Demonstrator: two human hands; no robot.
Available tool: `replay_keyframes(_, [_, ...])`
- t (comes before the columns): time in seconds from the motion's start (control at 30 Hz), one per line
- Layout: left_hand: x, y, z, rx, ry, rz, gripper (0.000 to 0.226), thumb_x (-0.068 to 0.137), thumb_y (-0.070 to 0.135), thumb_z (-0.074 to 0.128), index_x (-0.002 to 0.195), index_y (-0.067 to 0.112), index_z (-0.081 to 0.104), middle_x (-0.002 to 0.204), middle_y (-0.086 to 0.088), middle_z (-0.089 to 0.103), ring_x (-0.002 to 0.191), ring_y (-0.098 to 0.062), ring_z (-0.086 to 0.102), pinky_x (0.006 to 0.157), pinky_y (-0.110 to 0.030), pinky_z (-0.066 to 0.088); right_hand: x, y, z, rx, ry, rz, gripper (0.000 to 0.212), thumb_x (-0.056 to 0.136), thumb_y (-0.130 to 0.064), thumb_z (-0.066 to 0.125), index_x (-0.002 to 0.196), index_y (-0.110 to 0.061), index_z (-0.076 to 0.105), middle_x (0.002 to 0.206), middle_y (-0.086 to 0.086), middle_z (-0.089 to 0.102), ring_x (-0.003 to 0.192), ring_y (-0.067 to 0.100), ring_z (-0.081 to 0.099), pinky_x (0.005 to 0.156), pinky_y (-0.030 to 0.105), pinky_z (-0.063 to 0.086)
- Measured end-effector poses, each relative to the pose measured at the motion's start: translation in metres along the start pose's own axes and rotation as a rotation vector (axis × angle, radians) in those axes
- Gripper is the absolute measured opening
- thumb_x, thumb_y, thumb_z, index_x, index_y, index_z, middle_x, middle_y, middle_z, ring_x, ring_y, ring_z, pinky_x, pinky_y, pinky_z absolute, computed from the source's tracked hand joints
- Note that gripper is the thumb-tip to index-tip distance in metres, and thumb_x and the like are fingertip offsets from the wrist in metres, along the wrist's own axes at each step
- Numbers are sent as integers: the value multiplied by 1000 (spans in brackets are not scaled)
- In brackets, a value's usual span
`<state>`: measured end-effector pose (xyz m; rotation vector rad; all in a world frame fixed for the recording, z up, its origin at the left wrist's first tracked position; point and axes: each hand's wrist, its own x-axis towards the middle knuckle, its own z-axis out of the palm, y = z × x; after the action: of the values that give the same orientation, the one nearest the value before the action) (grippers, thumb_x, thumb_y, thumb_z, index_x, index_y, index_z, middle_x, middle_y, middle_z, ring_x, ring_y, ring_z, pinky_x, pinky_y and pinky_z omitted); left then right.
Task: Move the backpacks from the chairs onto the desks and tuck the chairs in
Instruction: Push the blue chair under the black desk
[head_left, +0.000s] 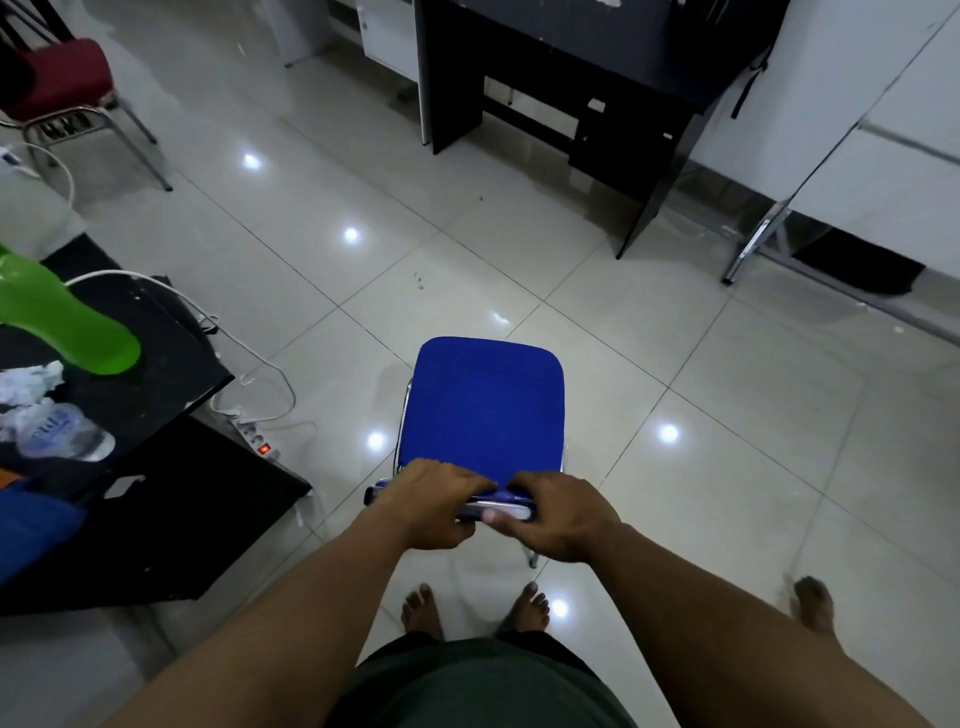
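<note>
Both clamped on the chair's top rail, near centre: left hand (434, 501) and right hand (558, 519), fingers curled over it. Just beyond, blue chair (485, 402) seat, bare. Far off, dark desk (566, 78), well apart.

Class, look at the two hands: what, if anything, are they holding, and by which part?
Both the left hand and right hand grip the blue chair by the top of its backrest, fingers curled over it.

I have both hands, left (434, 506) and right (558, 519), side by side on the backrest of the chair (485, 402) before me. A desk (561, 98) stands well beyond it; another chair (57, 83) far left.
</note>
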<state>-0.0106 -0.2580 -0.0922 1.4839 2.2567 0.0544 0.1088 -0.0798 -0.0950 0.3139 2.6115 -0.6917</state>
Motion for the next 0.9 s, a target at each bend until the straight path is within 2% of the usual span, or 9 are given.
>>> replay_keyframes(0.03, [-3, -4, 2, 11, 0, -20, 56, 84, 42, 52, 139, 35, 46, 126, 10, 63, 106, -17, 62, 87, -36, 51, -1, 1, 0, -78, -17, -41, 68, 75, -90, 38, 110, -34, 56, 95, -11, 64, 83, 12, 60, 73, 32, 52])
replay_keyframes(0.1, [-8, -8, 6, 25, -21, -97, 61, 86, 42, 53, 145, 31, 40, 133, 6, 58, 114, -20, 58, 96, -36, 48, 1, 3, 3, -220, -30, -75, 54, 83, -68, 54, 122, -31, 53, 108, -6, 65, 93, 18, 62, 80, 34, 52])
replay_keyframes(0.17, [-7, -11, 7, 32, -42, -152, 62, 87, 43, 54, 146, 31, 38, 135, 3, 57, 117, -21, 56, 99, -37, 46, 4, 0, 5, -275, 9, -57, 39, 86, -41, 58, 122, -29, 54, 110, -2, 67, 93, 23, 64, 79, 35, 52])
replay_keyframes(0.23, [-4, -10, 6, 39, -71, -174, 59, 89, 39, 55, 145, 33, 38, 133, 2, 58, 115, -22, 57, 98, -38, 47, 6, -2, 7, -292, 27, -40, 33, 84, -29, 57, 117, -29, 56, 105, -1, 68, 88, 24, 65, 75, 34, 51])
replay_keyframes(0.37, [-2, -10, 3, 103, -130, -166, 65, 87, 26, 60, 148, 30, 35, 130, -3, 60, 110, -25, 60, 95, -39, 49, 7, 2, 9, -319, 32, -55, 32, 81, -25, 55, 112, -30, 57, 98, -2, 69, 81, 25, 65, 72, 34, 54])
replay_keyframes(0.47, [-1, -13, 4, 127, -124, -134, 62, 89, 24, 55, 147, 30, 34, 132, -2, 59, 107, -26, 62, 92, -40, 51, 9, 4, 10, -330, 27, -70, 33, 79, -27, 56, 112, -31, 55, 98, -3, 69, 81, 25, 65, 73, 35, 54])
replay_keyframes(0.7, [-1, -18, 3, 151, -76, -61, 58, 94, 24, 48, 150, 28, 32, 144, 1, 52, 116, -25, 59, 96, -39, 48, 15, 9, 14, -358, 42, -116, 48, 85, -31, 57, 132, -28, 50, 115, 0, 69, 94, 26, 67, 81, 37, 56])
replay_keyframes(0.9, [7, -24, -2, 148, -57, -58, 58, 94, 26, 49, 150, 28, 32, 144, 2, 52, 117, -24, 60, 96, -39, 49, 23, 10, 4, -346, 64, -134, 48, 89, -32, 55, 136, -28, 48, 119, -1, 68, 97, 24, 66, 84, 34, 53])
